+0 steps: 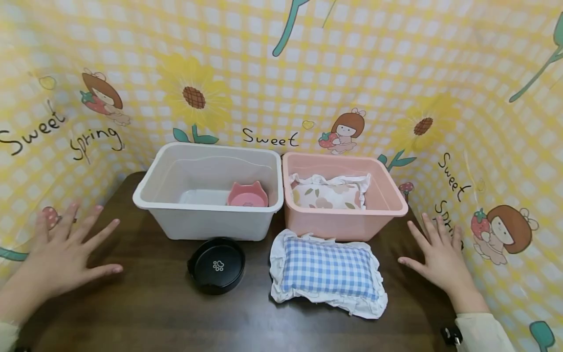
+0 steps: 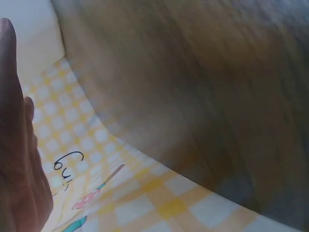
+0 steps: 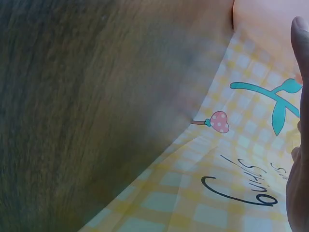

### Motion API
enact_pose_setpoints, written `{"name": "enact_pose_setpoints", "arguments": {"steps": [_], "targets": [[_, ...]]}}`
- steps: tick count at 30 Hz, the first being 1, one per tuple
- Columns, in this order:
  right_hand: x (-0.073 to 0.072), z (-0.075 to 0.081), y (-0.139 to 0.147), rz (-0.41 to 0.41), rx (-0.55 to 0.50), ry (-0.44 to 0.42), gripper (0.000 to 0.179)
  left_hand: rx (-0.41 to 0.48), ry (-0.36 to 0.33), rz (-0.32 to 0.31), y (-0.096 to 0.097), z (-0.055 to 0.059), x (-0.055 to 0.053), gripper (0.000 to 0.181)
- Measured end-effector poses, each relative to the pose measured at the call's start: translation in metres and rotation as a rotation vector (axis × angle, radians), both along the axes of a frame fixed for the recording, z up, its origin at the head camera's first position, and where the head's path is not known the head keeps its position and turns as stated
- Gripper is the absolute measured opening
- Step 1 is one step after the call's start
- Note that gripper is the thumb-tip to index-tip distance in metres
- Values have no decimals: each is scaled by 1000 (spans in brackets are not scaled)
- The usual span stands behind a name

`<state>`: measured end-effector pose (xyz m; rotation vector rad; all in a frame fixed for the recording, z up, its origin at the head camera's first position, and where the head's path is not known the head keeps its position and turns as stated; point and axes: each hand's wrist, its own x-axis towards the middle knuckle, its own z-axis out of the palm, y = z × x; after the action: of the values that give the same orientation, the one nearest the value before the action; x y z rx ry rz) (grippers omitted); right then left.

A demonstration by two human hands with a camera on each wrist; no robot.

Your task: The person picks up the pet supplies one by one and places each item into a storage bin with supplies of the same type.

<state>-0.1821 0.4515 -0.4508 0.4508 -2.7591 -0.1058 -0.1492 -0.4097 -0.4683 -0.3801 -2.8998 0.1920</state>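
Note:
My left hand (image 1: 66, 252) is spread with straight fingers at the left side of the table, holding nothing. On the right side my right hand (image 1: 442, 259) is spread likewise, also holding nothing. Between them, a black round bowl (image 1: 216, 266) with a paw print sits in front of a white bin (image 1: 211, 225). Inside that bin lies a pink cat-eared bowl (image 1: 248, 195). A blue checked pillow (image 1: 327, 266) with white ruffles lies before a pink bin (image 1: 336, 225), which contains a floral ruffled pillow (image 1: 327, 193).
The dark wooden table (image 1: 145, 313) carries everything. Yellow checked cloth (image 1: 272, 88) with flowers and lettering hangs behind the bins and along both sides. The two bins stand side by side near the back edge.

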Motion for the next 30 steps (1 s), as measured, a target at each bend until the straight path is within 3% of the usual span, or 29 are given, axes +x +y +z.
{"name": "enact_pose_setpoints", "arguments": {"steps": [5, 12, 24, 30], "targets": [[-4, 4, 0, 2, -19, 8, 110, 15, -14, 22, 2, 2, 4, 112], [-1, 9, 0, 26, -78, 3, 112, 128, -38, -33, 9, 4, 10, 108], [-5, 18, -7, -38, -287, 41, 110, 289, -93, -92, 34, 4, 24, 103], [-4, 22, -17, -40, -384, 46, 107, 385, -143, -117, 49, -2, 29, 108]]}}
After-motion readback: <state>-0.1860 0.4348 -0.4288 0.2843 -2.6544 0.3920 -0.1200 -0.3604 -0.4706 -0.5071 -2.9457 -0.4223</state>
